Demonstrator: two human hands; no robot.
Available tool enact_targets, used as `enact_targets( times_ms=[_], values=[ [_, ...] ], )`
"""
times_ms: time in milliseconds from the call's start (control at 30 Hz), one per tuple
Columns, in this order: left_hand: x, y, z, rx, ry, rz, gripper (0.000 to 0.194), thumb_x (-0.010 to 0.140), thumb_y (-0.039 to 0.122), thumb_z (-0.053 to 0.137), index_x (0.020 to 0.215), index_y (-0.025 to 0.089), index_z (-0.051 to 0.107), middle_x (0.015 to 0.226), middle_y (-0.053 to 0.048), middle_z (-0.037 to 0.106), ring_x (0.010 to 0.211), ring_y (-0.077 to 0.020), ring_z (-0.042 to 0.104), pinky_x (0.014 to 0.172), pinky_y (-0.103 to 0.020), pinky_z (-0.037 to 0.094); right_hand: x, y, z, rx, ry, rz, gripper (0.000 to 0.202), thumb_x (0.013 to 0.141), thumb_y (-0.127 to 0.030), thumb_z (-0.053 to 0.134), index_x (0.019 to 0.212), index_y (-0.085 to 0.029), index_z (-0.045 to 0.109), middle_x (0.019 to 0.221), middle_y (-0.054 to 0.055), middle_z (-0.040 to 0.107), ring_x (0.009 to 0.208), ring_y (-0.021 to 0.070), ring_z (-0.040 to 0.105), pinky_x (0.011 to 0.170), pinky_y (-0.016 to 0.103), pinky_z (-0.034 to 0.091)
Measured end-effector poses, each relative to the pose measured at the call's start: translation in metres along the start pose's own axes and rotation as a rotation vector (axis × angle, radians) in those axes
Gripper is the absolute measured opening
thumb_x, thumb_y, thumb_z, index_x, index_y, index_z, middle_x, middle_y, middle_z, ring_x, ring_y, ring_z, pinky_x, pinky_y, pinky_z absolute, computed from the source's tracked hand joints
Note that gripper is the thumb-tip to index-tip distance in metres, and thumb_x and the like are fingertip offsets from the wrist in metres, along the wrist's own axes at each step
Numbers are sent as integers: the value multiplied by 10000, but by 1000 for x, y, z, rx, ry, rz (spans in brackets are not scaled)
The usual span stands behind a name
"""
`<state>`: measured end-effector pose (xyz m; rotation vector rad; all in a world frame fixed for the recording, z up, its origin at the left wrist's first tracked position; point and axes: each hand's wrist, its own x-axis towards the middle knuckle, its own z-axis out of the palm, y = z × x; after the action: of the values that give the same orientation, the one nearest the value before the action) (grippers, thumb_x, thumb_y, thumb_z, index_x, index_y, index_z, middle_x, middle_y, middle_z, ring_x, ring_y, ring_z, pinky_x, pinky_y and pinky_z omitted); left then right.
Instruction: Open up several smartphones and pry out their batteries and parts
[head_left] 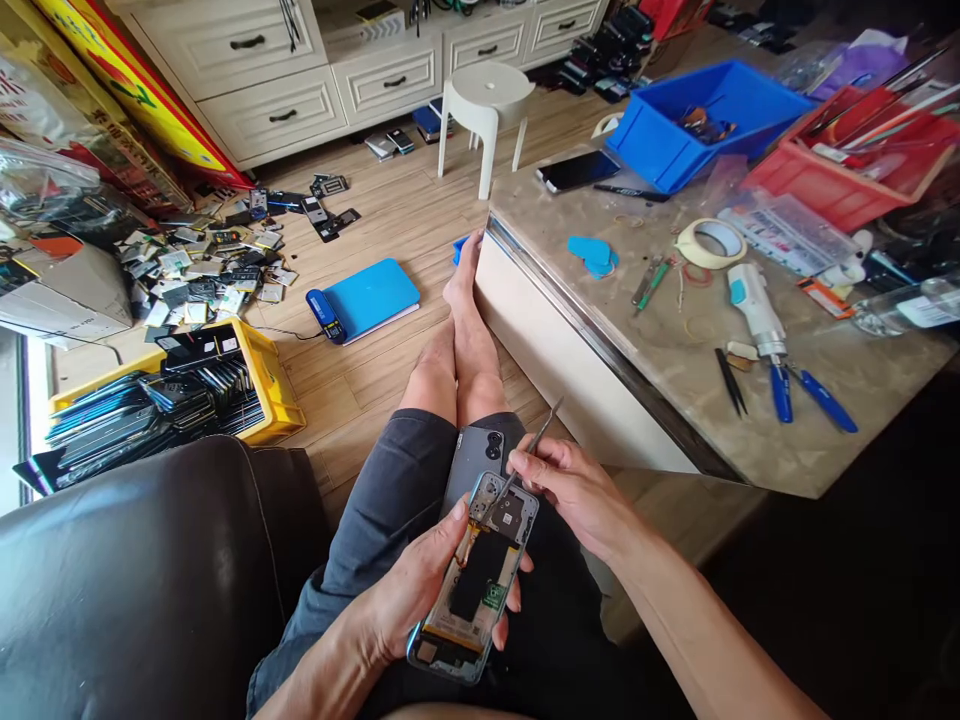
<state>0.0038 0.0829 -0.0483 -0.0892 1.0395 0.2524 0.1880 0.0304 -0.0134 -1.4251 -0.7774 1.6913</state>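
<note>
My left hand (pixel 420 575) is wrapped around an opened smartphone (pixel 506 560), its thumb on the left edge and fingertips showing at the right. The phone's battery and inner plates are exposed. In my right hand (pixel 570 490) a thin metal pry tool (pixel 538 437) is pinched between thumb and fingers. Its lower end reaches to the phone's upper part, near the camera area; whether it touches is hard to tell. A grey phone back cover (pixel 469 462) with camera openings lies on my lap, partly hidden behind the opened phone.
To the right, a table (pixel 637 330) bears tweezers (pixel 730 382), blue-handled pliers (pixel 817 395), masking tape (pixel 711 243), a blue bin (pixel 705 120) and a red bin (pixel 862 160). On the floor at left are a yellow crate (pixel 274 390) of phone parts and a heap of batteries (pixel 202 265).
</note>
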Motion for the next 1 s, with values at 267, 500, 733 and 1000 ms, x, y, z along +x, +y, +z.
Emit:
enact_targets(
  times_ms=[267,500,733,1000],
  values=[
    [-5,-8,-8,-2,-10,18,707,1035,587,223,1272,178,749,1144,-81,797,1079,-400,736,720,-450,580,-10,-5,-4,-227,50,-51,399,928,-573,682,853,-182,709,771,-4,615,742,145,542,692,256,435],
    [-9,5,-1,-14,-22,173,562,949,497,620,1458,259,618,1223,-40,784,1135,-327,737,863,-349,607,-33,-31,-2,-368,182,-205,318,954,-516,670,848,-219,706,708,9,703,659,175,699,622,247,554],
    [-44,-53,-27,88,-394,-48,826,857,745,615,1262,30,709,1089,-249,758,1017,-418,740,849,-458,584,-63,0,6,-525,263,-621,125,976,-195,660,999,-265,761,906,30,791,812,198,764,699,277,607],
    [-44,-61,-29,45,-530,-143,824,902,796,495,1141,50,752,874,-133,724,672,-215,699,719,-308,545,-63,21,7,-447,408,-369,169,1004,-342,637,906,-252,741,805,17,767,696,171,746,647,246,599]
  ],
)
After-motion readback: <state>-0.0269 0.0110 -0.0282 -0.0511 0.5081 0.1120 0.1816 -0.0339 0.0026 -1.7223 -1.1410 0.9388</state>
